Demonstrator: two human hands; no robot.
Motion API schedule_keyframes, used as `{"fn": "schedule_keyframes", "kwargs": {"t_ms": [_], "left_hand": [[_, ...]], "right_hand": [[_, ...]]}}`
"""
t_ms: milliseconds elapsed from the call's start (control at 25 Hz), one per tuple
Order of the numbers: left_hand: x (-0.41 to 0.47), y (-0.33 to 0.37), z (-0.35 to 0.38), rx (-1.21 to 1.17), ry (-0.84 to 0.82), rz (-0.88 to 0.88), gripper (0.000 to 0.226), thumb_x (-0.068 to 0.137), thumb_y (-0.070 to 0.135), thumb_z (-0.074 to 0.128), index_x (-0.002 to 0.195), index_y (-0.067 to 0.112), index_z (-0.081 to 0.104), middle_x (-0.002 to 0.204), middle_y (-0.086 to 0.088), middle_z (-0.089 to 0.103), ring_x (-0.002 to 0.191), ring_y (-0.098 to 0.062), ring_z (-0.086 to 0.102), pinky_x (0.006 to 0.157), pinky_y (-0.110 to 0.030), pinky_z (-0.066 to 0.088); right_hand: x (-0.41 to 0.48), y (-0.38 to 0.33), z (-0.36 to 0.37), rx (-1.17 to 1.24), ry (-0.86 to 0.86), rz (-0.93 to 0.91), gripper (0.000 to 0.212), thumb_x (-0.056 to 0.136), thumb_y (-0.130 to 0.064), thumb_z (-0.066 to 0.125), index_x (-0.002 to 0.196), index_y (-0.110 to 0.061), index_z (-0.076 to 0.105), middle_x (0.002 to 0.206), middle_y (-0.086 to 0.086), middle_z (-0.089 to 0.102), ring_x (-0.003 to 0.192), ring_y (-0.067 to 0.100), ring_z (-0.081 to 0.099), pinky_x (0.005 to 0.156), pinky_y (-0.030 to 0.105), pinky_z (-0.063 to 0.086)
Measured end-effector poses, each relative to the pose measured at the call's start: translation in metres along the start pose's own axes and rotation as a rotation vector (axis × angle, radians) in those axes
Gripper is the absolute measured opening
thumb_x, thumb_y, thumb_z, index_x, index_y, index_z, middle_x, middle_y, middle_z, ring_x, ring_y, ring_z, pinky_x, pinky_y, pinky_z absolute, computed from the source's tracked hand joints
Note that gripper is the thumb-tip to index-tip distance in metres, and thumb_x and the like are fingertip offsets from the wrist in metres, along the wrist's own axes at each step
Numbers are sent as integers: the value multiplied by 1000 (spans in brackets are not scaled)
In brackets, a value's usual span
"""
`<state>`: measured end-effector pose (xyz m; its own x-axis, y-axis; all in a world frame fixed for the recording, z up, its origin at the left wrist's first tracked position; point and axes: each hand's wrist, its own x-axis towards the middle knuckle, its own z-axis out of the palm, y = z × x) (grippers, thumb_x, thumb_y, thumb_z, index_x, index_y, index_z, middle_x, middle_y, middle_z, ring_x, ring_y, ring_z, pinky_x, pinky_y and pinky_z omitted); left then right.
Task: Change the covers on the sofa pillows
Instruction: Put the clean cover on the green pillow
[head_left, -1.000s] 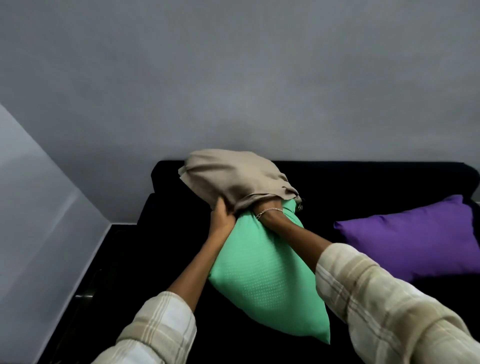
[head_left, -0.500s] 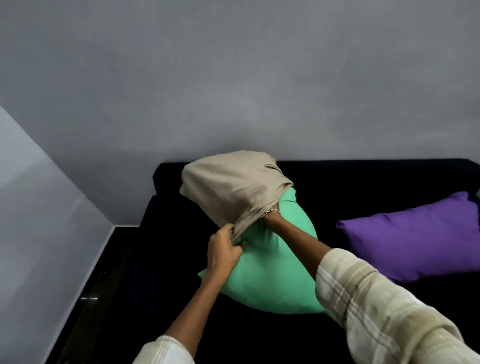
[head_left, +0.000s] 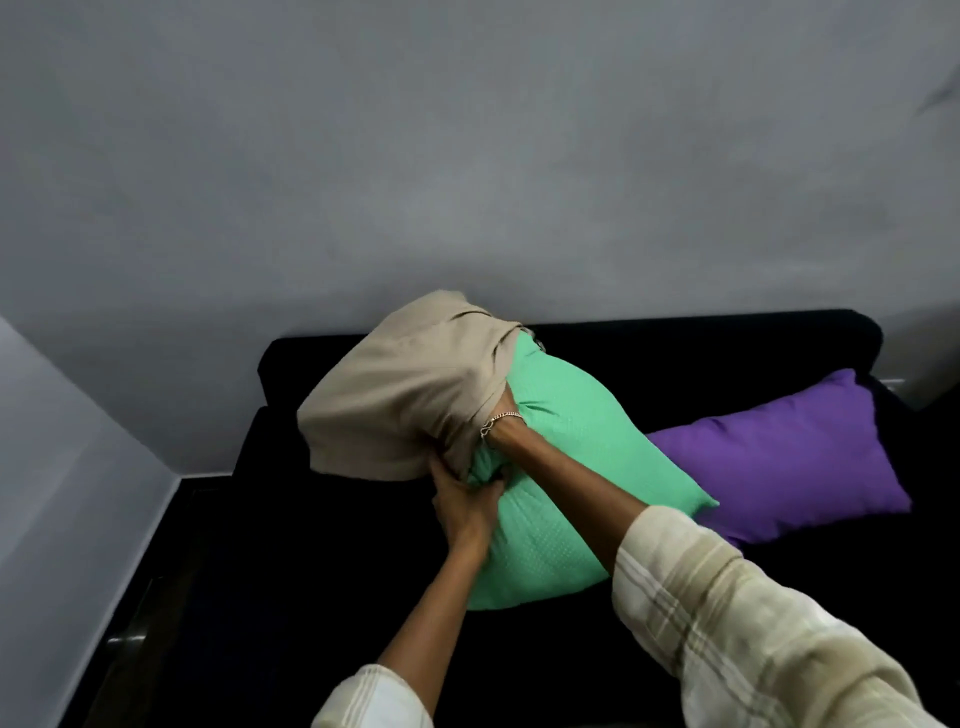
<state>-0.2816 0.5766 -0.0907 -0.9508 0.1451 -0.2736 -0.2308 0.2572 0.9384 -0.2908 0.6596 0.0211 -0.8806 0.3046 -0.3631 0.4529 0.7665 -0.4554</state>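
- A person's two arms in pale checked sleeves (head_left: 737, 634) are reaching forward over a black sofa (head_left: 675, 353) to work on a green pillow (head_left: 566, 457).
- A beige cover (head_left: 405, 395) is acting as the container. It is sheathing only the far end of the green pillow, above and beyond both wrists, while most of the pillow is sticking out of its mouth.
- The left hand (head_left: 465, 499) is curling its fingers tightly round the cover's open hem, pressed against bunched green fabric.
- The right hand is hiding inside the cover past the bracelet (head_left: 501, 418). Whether it is gripping anything cannot be told.
- Half a second ago the left hand was pinching the hem clear of the pillow. It is now lying against the pillow itself, and the cover is sitting further to the left-hand side.
- The pillow's bare end was bunching low and rounded then. It is now stretching out flatter, with one corner showing in front of a purple pillow (head_left: 779, 457) beyond the right forearm.
- The green pillow's long axis is running diagonally. The covered end is pointing up and away on the left hand's side, and the bare end is pointing down towards the person and the right arm.
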Motion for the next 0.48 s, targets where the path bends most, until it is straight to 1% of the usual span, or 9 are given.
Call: {"fn": "schedule_keyframes", "kwargs": {"t_ms": [80, 120, 160, 200, 240, 320, 360, 400, 480], "left_hand": [[4, -4, 1, -211, 81, 47, 85, 60, -5, 84, 136, 13, 50, 119, -10, 67, 107, -27, 65, 90, -29, 52], [3, -5, -1, -310, 88, 47, 73, 61, -14, 80, 127, 8, 56, 114, -11, 68, 101, -25, 66, 84, -27, 55], [4, -7, -5, -387, 86, 28, 63, 64, -19, 75, 120, 4, 60, 110, -12, 68, 94, -24, 65, 77, -27, 56], [8, -8, -10, -432, 94, -9, 53, 66, -21, 72, 113, 1, 62, 107, -14, 69, 89, -23, 64, 72, -29, 57], [15, -9, -15, -445, 115, -64, 45, 66, -20, 73, 106, -3, 63, 104, -15, 69, 86, -23, 64, 69, -30, 56], [30, -13, -26, -463, 132, -153, 38, 64, -14, 79, 98, -13, 62, 101, -17, 70, 85, -25, 65, 65, -29, 55], [34, -17, -30, -478, 118, -162, 41, 62, -12, 81, 99, -15, 63, 102, -20, 70, 84, -26, 67, 63, -28, 55], [34, -20, -32, -496, 98, -158, 42, 62, -11, 82, 99, -14, 64, 102, -21, 71, 83, -27, 68, 62, -28, 56], [28, -27, -32, -525, 31, -125, 39, 59, -8, 84, 94, -9, 68, 100, -20, 72, 81, -26, 69, 63, -30, 57]], "right_hand": [[6, -11, -13, -101, 32, -95, 85, 73, -48, 25, 147, -6, 29, 153, 16, 27, 136, 24, 28, 93, 20, 25], [8, -10, -22, -216, -2, -182, 75, 81, -56, 43, 144, -17, 36, 152, 9, 30, 137, 25, 25, 103, 28, 24], [13, -4, -35, -302, -33, -241, 70, 78, -56, 63, 138, -25, 46, 147, 3, 38, 135, 24, 29, 106, 35, 25], [17, 7, -48, -336, 9, -249, 66, 73, -60, 70, 130, -30, 55, 140, -1, 48, 131, 22, 37, 105, 37, 29], [16, 20, -63, -286, 145, -183, 64, 68, -69, 68, 119, -30, 63, 128, -4, 59, 124, 20, 48, 101, 36, 34], [24, 57, -87, -51, 423, 121, 80, 53, -91, 57, 91, -21, 70, 95, 0, 70, 97, 23, 64, 88, 34, 44], [28, 77, -93, 86, 332, 281, 92, 41, -96, 56, 87, -17, 69, 86, 2, 70, 86, 23, 66, 82, 33, 47], [29, 96, -93, 267, 128, 376, 102, 30, -95, 61, 92, -15, 69, 85, 4, 71, 81, 23, 68, 79, 32, 51], [33, 127, -74, 492, -186, 434, 121, 22, -82, 77, 118, -9, 65, 98, 8, 74, 88, 24, 72, 88, 39, 55]]}}
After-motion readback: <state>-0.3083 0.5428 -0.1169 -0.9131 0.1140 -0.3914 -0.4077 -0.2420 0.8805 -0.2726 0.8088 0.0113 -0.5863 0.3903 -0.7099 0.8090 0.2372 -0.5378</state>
